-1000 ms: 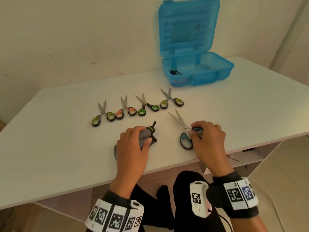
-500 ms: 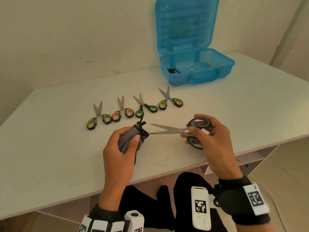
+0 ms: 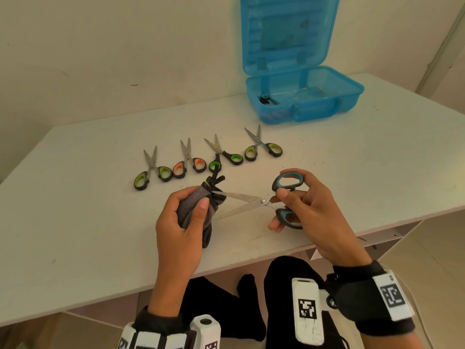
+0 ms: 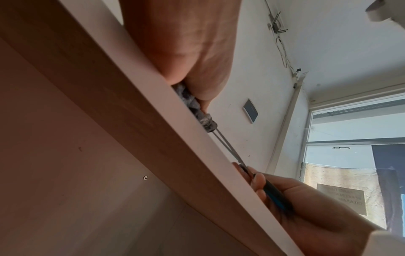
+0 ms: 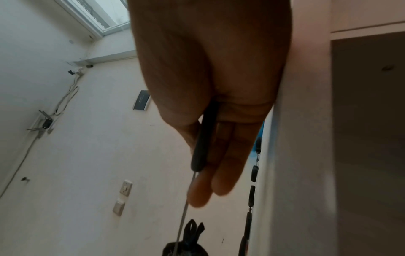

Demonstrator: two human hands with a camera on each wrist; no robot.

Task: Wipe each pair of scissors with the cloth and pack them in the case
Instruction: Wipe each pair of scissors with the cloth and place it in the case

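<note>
Blue-handled scissors are held above the bench, blades parted, upper tip touching the bunched grey cloth. Judged light, rigid and sharp-edged; best held by the handle loops. Right hand holds both loops in a narrow grip. Left hand grips the cloth, fingers curled round it. Four pairs lie beyond; blue case open

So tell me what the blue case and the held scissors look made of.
Open blue case: translucent moulded plastic, glossy; the contents show through its walls. Blue-handled scissors: bright bare metal blades, likely steel, with matte black-and-blue handles, probably plastic or rubber.
</note>
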